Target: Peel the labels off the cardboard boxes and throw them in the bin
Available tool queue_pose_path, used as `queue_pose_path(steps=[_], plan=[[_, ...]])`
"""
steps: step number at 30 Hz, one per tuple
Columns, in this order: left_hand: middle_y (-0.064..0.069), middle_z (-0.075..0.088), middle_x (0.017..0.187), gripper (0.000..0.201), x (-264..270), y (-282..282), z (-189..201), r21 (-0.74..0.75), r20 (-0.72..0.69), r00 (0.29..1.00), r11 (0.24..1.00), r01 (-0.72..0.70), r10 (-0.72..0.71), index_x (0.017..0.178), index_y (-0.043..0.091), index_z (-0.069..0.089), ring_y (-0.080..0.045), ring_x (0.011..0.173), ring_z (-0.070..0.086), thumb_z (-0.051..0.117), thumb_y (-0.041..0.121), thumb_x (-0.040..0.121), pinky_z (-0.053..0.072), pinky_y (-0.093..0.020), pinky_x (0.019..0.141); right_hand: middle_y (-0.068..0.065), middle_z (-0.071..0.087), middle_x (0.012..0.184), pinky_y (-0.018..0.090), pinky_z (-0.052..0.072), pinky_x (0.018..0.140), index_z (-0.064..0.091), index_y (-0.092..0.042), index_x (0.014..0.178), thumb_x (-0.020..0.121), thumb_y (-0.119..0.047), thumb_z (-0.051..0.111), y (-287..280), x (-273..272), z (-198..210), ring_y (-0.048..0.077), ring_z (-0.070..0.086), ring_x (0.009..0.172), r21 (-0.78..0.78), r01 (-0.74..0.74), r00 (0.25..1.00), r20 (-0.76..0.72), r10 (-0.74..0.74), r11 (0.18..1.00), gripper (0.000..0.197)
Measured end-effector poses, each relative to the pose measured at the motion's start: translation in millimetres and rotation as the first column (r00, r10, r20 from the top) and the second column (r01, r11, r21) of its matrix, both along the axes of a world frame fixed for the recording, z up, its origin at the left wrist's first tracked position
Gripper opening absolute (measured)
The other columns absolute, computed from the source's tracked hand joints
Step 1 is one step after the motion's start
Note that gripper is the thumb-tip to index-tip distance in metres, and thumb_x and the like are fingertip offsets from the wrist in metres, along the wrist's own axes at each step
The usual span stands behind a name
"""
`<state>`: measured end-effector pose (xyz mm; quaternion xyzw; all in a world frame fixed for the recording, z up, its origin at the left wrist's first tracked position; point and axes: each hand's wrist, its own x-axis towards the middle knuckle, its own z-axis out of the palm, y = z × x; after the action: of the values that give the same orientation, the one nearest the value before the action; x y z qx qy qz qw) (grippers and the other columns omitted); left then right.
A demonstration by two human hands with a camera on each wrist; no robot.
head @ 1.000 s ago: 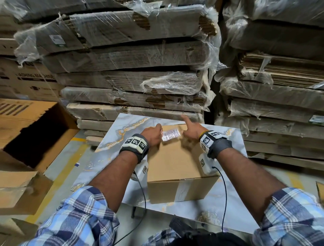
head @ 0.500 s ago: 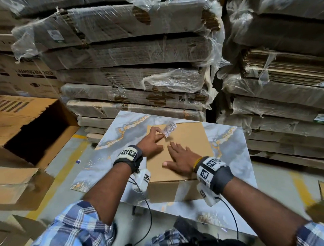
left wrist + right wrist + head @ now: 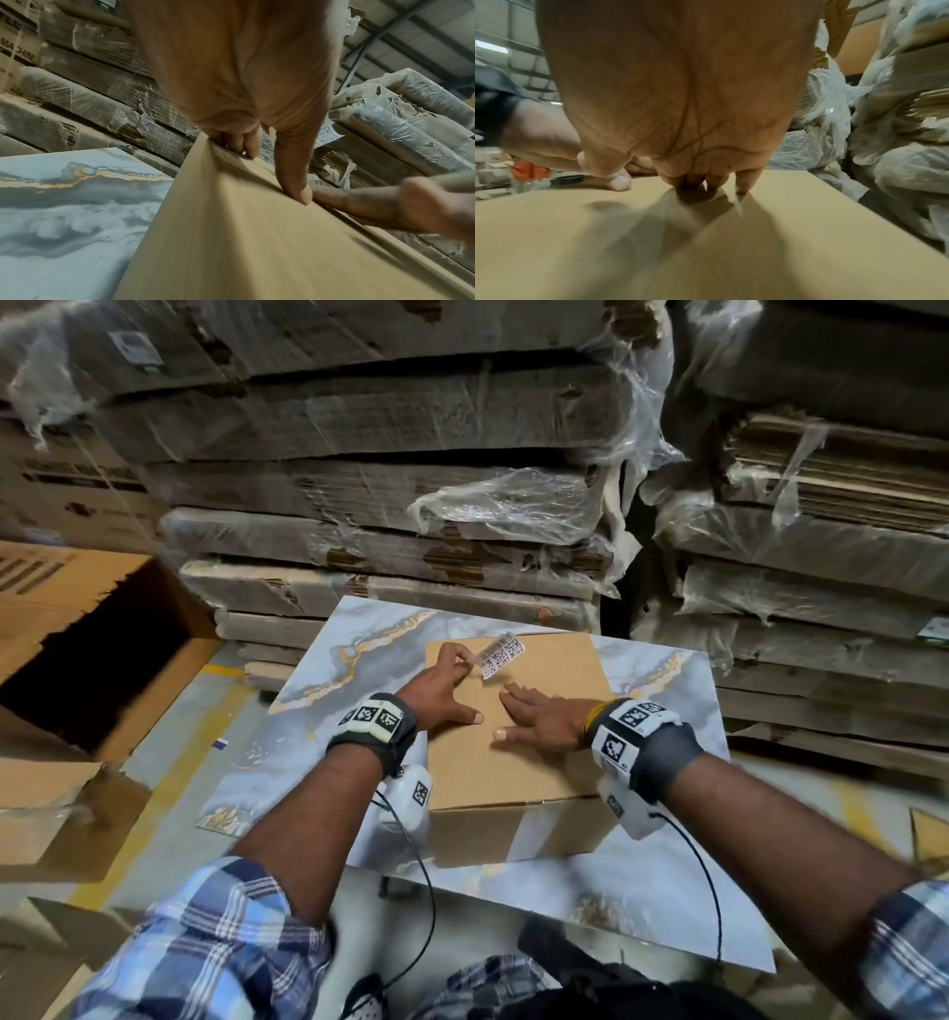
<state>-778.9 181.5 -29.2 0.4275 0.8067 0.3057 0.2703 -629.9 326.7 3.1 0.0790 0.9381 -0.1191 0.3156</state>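
A plain brown cardboard box [image 3: 513,762] lies on a marble-patterned tabletop [image 3: 359,660]. My left hand [image 3: 447,683] is at the box's far left corner. Its curled fingers pinch a small white barcode label [image 3: 502,654], which stands up off the cardboard, and its thumb rests on the box top. In the left wrist view the label [image 3: 326,135] peeks out behind the fingers, above the box [image 3: 231,243]. My right hand [image 3: 539,724] lies flat on the middle of the box top, fingers straight. The right wrist view shows that hand [image 3: 680,101] pressing on the box [image 3: 706,253].
Stacks of flattened cardboard wrapped in plastic film [image 3: 385,505] rise right behind the table, with more on the right [image 3: 821,557]. A large open cardboard box [image 3: 102,660] stands on the floor to the left. Loose cardboard pieces [image 3: 51,814] lie below it.
The label lay flat on the box a second ago; my left hand has now peeled it up. My right hand has drawn back from the far edge and lies flat mid-box.
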Motion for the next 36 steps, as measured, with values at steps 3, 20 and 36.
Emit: queue_pose_path(steps=[3,20,36], plan=[[-0.011,0.056,0.139,0.072,0,0,1,0.014,0.011,1.000,1.000,-0.003,0.003,0.115,0.020,0.026,-0.027,0.121,0.056,0.085,0.010,0.074,0.048,-0.041,0.100,0.009,-0.023,0.164,0.051,0.007,0.124,-0.010,-0.011,0.158,0.097,-0.069,0.030,-6,-14,-1,0.029,-0.007,0.154,0.031,0.062,0.998,-0.006,-0.062,0.998,0.094],[-0.007,0.054,0.143,0.067,0,-4,-7,0.078,0.054,0.995,0.993,-0.085,0.081,0.115,0.018,0.029,-0.023,0.122,0.055,0.082,0.009,0.076,0.045,-0.027,0.091,0.004,-0.023,0.164,0.043,-0.003,0.124,-0.011,-0.017,0.158,0.098,-0.066,0.029,-29,13,1,0.022,-0.014,0.153,-0.084,-0.030,0.997,0.062,0.036,0.996,0.088],[-0.010,0.054,0.142,0.058,3,-2,-1,0.040,-0.034,0.999,0.999,-0.031,0.032,0.114,0.020,0.026,-0.024,0.093,0.057,0.073,0.009,0.082,0.041,-0.024,0.067,0.006,-0.023,0.164,0.044,0.001,0.125,-0.013,-0.017,0.158,0.100,-0.064,0.026,-10,-10,4,0.025,-0.010,0.154,0.024,0.003,1.000,0.029,-0.004,1.000,0.085]])
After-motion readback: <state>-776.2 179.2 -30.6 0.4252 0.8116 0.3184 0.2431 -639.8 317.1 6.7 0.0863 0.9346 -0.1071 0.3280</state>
